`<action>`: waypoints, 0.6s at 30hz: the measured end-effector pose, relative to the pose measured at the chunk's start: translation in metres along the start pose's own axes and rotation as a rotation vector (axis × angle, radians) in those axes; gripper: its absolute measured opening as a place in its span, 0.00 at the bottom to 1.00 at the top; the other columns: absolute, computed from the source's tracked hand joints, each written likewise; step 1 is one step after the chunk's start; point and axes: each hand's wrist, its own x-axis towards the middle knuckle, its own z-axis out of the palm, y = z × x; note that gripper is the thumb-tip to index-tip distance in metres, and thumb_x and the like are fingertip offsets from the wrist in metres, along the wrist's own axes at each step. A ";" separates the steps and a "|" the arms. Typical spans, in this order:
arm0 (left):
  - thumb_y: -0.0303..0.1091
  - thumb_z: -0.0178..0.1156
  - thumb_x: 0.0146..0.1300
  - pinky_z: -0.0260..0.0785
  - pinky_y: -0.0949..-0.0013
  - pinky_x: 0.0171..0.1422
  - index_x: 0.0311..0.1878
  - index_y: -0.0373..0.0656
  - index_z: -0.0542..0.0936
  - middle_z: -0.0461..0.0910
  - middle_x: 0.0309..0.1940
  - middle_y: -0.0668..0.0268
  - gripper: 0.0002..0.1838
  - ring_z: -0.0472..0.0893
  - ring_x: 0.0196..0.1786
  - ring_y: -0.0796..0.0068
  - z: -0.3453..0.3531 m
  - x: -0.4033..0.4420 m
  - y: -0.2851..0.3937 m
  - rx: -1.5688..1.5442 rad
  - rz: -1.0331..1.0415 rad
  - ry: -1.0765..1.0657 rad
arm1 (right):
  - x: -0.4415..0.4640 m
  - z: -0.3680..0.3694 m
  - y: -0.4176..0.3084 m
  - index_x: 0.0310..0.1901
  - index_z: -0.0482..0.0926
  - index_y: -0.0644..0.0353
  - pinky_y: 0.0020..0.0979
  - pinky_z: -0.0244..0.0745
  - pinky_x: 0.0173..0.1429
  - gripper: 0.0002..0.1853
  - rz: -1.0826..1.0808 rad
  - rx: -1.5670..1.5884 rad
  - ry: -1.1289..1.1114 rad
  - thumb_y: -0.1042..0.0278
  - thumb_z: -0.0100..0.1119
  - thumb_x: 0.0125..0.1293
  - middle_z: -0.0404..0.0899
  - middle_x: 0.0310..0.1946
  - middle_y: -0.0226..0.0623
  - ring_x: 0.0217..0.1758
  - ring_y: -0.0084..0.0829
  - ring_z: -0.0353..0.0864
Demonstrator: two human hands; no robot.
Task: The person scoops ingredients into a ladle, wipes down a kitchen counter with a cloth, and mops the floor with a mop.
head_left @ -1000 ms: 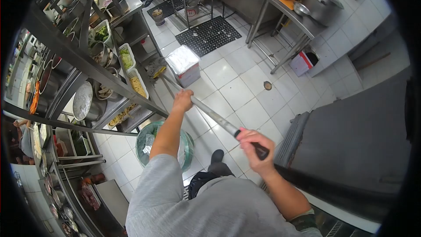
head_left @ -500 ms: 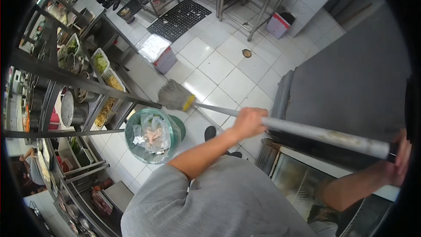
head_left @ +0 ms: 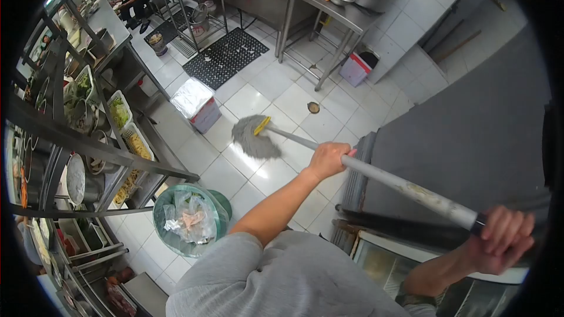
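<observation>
A mop stretches from right to left across the view. Its grey string head (head_left: 254, 140) lies spread on the white tiles, joined by a yellow clamp (head_left: 262, 125) to a long grey handle (head_left: 405, 189). Partway along that handle, my left hand (head_left: 329, 161) is closed around it. My right hand (head_left: 502, 240) grips the dark-capped upper end. Left of my left forearm stands a green bin (head_left: 222, 223), lined with a clear bag (head_left: 202, 232) that has scraps inside.
A foil-covered box (head_left: 200, 105) stands beyond the mop head, with a black rubber mat (head_left: 226, 57) behind it. Metal shelving (head_left: 100, 138) with food trays lines the left. A large grey appliance (head_left: 458, 135) is close on the right. A floor drain (head_left: 314, 107) lies ahead.
The mop head has swept right across the tiles, away from the shelving corner and closer to the drain. My right hand has moved inward with the handle's end. The view has tilted up.
</observation>
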 end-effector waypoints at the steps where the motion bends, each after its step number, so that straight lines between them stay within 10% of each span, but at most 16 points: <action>1: 0.39 0.65 0.61 0.69 0.54 0.29 0.19 0.43 0.71 0.75 0.18 0.59 0.18 0.78 0.24 0.53 0.002 0.006 -0.022 0.011 -0.024 -0.044 | -0.007 0.009 0.019 0.34 0.64 0.54 0.21 0.64 0.23 0.12 0.011 -0.051 0.084 0.61 0.47 0.76 0.62 0.14 0.22 0.13 0.15 0.59; 9: 0.41 0.68 0.56 0.70 0.50 0.46 0.27 0.41 0.77 0.80 0.28 0.55 0.14 0.79 0.40 0.50 0.002 0.056 -0.166 0.152 -0.224 -0.312 | -0.060 0.071 0.146 0.35 0.61 0.55 0.31 0.71 0.31 0.11 0.097 -0.360 0.106 0.69 0.53 0.73 0.65 0.18 0.29 0.18 0.23 0.67; 18: 0.46 0.70 0.57 0.71 0.54 0.37 0.24 0.42 0.74 0.78 0.24 0.56 0.20 0.80 0.33 0.50 0.033 0.106 -0.080 -0.084 -0.140 -0.195 | 0.083 -0.049 0.104 0.35 0.64 0.56 0.30 0.72 0.31 0.11 -0.024 -0.128 -0.069 0.62 0.49 0.75 0.67 0.17 0.29 0.18 0.22 0.69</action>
